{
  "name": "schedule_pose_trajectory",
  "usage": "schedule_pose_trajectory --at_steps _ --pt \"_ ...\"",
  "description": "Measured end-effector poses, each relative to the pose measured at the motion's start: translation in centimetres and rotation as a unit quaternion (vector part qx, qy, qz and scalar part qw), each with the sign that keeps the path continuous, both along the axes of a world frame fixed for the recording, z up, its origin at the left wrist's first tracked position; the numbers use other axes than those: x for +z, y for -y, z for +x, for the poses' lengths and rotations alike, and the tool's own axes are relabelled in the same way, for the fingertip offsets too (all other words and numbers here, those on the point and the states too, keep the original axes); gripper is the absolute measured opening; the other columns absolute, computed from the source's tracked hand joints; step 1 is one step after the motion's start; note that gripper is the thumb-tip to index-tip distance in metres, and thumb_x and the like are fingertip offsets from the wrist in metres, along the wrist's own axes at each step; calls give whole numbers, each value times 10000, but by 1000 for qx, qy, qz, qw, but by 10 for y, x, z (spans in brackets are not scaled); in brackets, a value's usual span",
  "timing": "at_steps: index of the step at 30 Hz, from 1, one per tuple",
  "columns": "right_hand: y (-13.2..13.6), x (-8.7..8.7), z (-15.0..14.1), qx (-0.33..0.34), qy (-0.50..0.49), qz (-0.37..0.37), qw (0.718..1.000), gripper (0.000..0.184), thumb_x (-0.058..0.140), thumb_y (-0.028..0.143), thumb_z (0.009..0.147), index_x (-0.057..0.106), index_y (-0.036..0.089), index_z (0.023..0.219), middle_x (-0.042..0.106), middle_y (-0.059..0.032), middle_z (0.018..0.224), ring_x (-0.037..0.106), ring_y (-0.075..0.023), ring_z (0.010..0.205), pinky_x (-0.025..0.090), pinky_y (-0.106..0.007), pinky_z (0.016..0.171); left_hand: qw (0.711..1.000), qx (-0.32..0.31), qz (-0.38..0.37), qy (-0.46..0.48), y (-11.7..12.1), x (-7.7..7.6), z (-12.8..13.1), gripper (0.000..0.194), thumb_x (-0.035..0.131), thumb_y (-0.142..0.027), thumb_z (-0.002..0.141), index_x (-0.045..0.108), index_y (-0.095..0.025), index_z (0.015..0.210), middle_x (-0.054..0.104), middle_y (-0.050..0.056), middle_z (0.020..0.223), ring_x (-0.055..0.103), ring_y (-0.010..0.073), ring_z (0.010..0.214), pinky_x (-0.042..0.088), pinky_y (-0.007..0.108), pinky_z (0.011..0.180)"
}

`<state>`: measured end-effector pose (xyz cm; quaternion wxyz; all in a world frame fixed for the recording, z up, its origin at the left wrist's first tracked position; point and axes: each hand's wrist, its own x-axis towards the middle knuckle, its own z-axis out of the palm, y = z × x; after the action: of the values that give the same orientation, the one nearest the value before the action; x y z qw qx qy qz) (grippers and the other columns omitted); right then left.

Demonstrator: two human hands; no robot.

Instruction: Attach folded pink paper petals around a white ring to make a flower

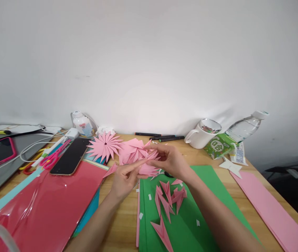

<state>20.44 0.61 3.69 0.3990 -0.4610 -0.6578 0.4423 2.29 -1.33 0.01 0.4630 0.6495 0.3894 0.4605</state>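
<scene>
In the head view my left hand (126, 175) and my right hand (169, 160) meet over the middle of the table. My right thumb and index finger pinch a folded pink paper piece (153, 155). My left index finger reaches to the same piece, its other fingers curled; a pink paper point (111, 170) sticks out beside that hand. Close behind are pink paper folds (130, 148) and a round pink paper pinwheel (105, 144). Several loose folded pink pieces (162, 232) lie on green paper (201, 213) below. My fingers partly hide the held piece.
Left are a red sheet pack (46, 206), a black phone (71, 157), pink scissors (53, 157) and a white bottle (83, 124). Markers (147, 134), a white mug (201, 136), a green box (218, 146) and a tilted water bottle (245, 126) stand near the wall. Pink strips (275, 210) lie right.
</scene>
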Motion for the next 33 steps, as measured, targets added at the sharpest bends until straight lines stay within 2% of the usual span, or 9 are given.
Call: schedule_pose_trajectory --at_steps 3,7,12,16,18,21,25,29,33 --pt "0 1 -1 -4 39 10 999 448 723 329 678 645 135 1074 547 17 705 375 -69 533 318 -201 473 1000 -7 6 -21 -1 -1 0 336 516 -384 865 703 -206 1080 727 26 702 638 131 464 586 277 559" --pt "-1 0 -3 -22 16 -38 999 470 760 338 624 630 128 1024 460 69 560 376 -73 487 302 -201 457 1000 -7 -13 -17 0 -4 0 394 535 -391 855 650 -194 1176 619 -18 541 601 131 456 574 282 564" --pt "-3 1 -4 -51 -25 -94 994 463 816 400 518 663 112 848 402 89 472 368 -69 451 283 -214 448 994 -7 -100 51 1 -3 1 617 586 -407 821 441 -181 1376 385 -89 484 500 102 454 580 306 586" --pt "-6 4 3 -21 -67 -109 992 515 745 469 629 664 101 981 449 76 489 392 -62 460 307 -210 463 982 -7 -153 113 -1 -3 3 766 639 -431 777 345 -137 1421 286 -115 488 401 70 428 569 292 581" --pt "-8 3 6 -23 -93 -115 989 500 695 508 677 666 114 984 541 37 570 464 -74 503 359 -212 487 976 3 -177 129 -4 -4 3 752 675 -438 743 418 -108 1368 311 -110 491 437 72 431 550 267 559" --pt "-9 1 7 -35 -115 -113 986 469 645 546 711 669 125 918 611 -7 678 538 -101 571 426 -230 532 969 4 -192 153 -7 -6 3 512 703 -448 710 617 -104 1079 429 -65 545 545 109 518 540 259 561" --pt "-6 -2 0 -11 -105 -84 991 480 773 448 604 640 134 942 613 4 692 534 -107 591 441 -245 570 965 -8 -187 185 -9 -6 2 341 721 -432 695 581 -125 742 476 -52 608 477 68 520 570 298 621" --pt "-3 -5 -7 -15 -91 -58 994 416 808 419 557 610 141 796 599 8 682 523 -113 604 434 -252 576 958 -18 -205 199 -9 -5 3 354 743 -423 677 538 -147 764 347 -101 539 397 34 445 573 288 616" --pt "-4 -11 -6 -44 -77 -66 994 389 809 419 557 609 138 736 594 4 644 516 -118 573 424 -255 545 957 -19 -216 194 -8 -7 3 356 747 -410 678 533 -159 810 331 -105 543 410 30 419 557 260 584"
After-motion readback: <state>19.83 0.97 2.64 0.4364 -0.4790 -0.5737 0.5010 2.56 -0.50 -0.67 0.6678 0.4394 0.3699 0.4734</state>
